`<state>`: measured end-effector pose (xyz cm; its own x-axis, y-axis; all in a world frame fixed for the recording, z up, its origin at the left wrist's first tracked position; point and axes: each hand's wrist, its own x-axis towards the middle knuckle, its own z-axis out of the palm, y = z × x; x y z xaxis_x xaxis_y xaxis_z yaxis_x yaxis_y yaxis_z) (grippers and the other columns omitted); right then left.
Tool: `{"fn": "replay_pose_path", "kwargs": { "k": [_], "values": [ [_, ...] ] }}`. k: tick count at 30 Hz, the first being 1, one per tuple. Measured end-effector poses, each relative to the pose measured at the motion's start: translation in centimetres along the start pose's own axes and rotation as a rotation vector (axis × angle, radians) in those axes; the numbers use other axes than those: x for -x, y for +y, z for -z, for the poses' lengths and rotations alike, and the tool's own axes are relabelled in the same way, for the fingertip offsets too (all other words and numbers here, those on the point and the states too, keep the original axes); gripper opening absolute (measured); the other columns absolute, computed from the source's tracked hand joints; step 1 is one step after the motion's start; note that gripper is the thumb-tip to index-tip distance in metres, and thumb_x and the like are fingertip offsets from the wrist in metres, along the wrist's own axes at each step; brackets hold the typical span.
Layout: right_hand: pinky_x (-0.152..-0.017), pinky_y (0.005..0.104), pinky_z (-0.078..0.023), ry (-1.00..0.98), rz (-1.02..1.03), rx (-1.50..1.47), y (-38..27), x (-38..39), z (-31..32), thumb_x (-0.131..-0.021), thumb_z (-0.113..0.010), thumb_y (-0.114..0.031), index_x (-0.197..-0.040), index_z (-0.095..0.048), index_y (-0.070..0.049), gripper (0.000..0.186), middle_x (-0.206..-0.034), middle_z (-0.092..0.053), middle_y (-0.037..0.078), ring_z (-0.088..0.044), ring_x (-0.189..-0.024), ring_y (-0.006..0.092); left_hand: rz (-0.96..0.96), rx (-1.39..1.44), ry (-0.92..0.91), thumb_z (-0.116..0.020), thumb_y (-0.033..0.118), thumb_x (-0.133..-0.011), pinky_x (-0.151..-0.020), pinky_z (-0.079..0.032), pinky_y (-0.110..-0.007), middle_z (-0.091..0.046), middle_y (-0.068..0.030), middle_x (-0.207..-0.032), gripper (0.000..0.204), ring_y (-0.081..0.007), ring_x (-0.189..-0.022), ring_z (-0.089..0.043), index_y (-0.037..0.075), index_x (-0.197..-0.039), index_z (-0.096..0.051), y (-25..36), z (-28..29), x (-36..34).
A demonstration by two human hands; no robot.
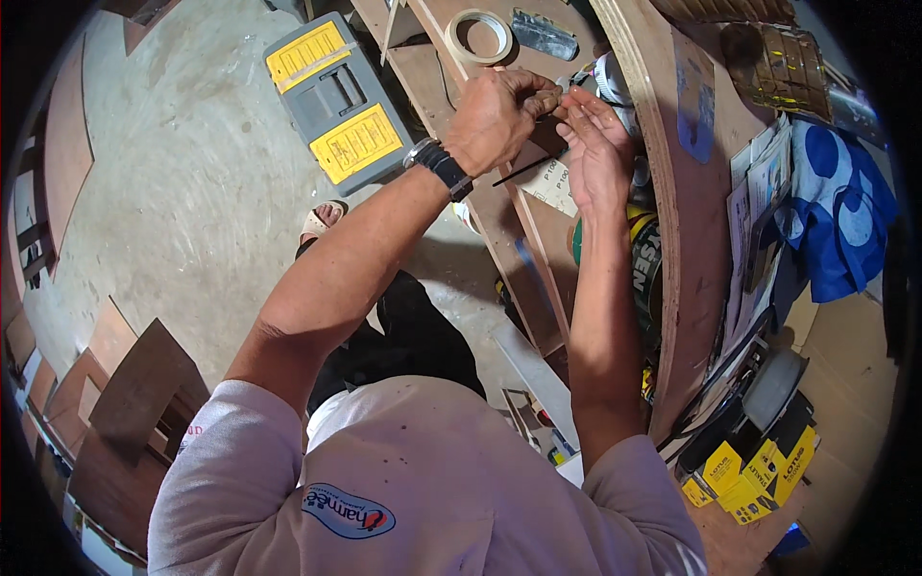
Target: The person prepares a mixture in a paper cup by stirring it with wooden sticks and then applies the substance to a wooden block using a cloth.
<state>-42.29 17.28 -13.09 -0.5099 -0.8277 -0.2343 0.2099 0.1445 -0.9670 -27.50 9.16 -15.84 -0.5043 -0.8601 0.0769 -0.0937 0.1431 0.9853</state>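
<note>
Over a wooden shelf [437, 82], my left hand [492, 117] and my right hand [597, 146] meet with their fingertips close together. The left fingers are closed in a pinch, and the right thumb and fingers press together beside them. Something small and pale seems to be between the fingertips, but it is too small to name. Below the hands lie a sheet of sandpaper [551, 188] and a thin dark stick [521, 172]. A roll of masking tape [450, 38] and a dark flat block [545, 36] rest just beyond the left hand. A white-capped container [612, 81] stands by the right fingers.
A grey and yellow toolbox [338, 96] sits on the concrete floor [192, 144] to the left. An upright plywood panel [667, 221] rises right of my right arm, with a dark can [646, 274] beside it. Yellow boxes [759, 480] and a blue bag [836, 206] lie farther right.
</note>
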Motion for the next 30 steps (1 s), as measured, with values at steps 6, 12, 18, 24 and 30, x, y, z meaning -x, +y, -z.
{"fn": "replay_pose_path", "kwargs": {
  "k": [6,12,18,24,30],
  "values": [
    [-0.094,0.0279,-0.052,-0.036,0.036,0.098,0.1,-0.2,-0.3,-0.095,-0.070,0.005,-0.127,-0.065,0.004,0.033,-0.119,-0.069,0.012,-0.067,-0.108,0.0178,-0.013,0.031,0.009,-0.069,0.017,-0.101,-0.079,-0.058,-0.034,-0.079,-0.0145,-0.099,0.024,-0.0191,-0.087,-0.075,0.000,-0.116,-0.075,0.2,0.1,0.1],
    [-0.093,0.0291,-0.055,-0.127,0.161,0.369,-1.0,0.3,-1.4,-0.094,-0.068,0.007,-0.131,-0.064,0.007,0.037,-0.121,-0.069,0.012,-0.066,-0.111,0.0169,0.001,0.024,-0.007,-0.069,0.020,-0.102,-0.077,-0.058,-0.033,-0.078,-0.0132,-0.095,0.026,-0.0172,-0.085,-0.074,-0.001,-0.117,-0.075,0.5,0.4,0.0],
    [-0.094,0.0269,-0.054,-0.086,0.251,0.629,-2.0,1.1,-2.5,-0.098,-0.067,0.001,-0.128,-0.069,0.005,0.031,-0.118,-0.072,0.010,-0.068,-0.104,0.0132,0.107,0.153,-0.005,-0.068,0.019,-0.103,-0.076,-0.058,-0.031,-0.079,-0.0116,-0.098,0.028,-0.0136,-0.088,-0.072,-0.001,-0.123,-0.073,0.3,0.7,0.0],
    [-0.096,0.0286,-0.054,-0.040,0.203,0.615,-1.1,-0.4,-0.8,-0.102,-0.065,-0.003,-0.127,-0.069,0.005,0.027,-0.116,-0.074,0.012,-0.069,-0.105,0.0144,0.130,0.160,0.037,-0.068,0.016,-0.103,-0.078,-0.057,-0.029,-0.079,-0.0096,-0.103,0.029,-0.0125,-0.088,-0.071,0.000,-0.127,-0.072,-1.3,1.8,0.3],
    [-0.097,0.0307,-0.052,-0.031,0.185,0.526,-1.0,-0.3,-0.7,-0.104,-0.063,-0.012,-0.122,-0.067,0.005,0.025,-0.116,-0.073,0.012,-0.068,-0.107,0.0160,0.135,0.119,0.009,-0.069,0.017,-0.102,-0.078,-0.058,-0.031,-0.079,-0.0087,-0.100,0.028,-0.0116,-0.084,-0.070,0.000,-0.123,-0.074,-1.3,2.1,0.4]
  ]
}}
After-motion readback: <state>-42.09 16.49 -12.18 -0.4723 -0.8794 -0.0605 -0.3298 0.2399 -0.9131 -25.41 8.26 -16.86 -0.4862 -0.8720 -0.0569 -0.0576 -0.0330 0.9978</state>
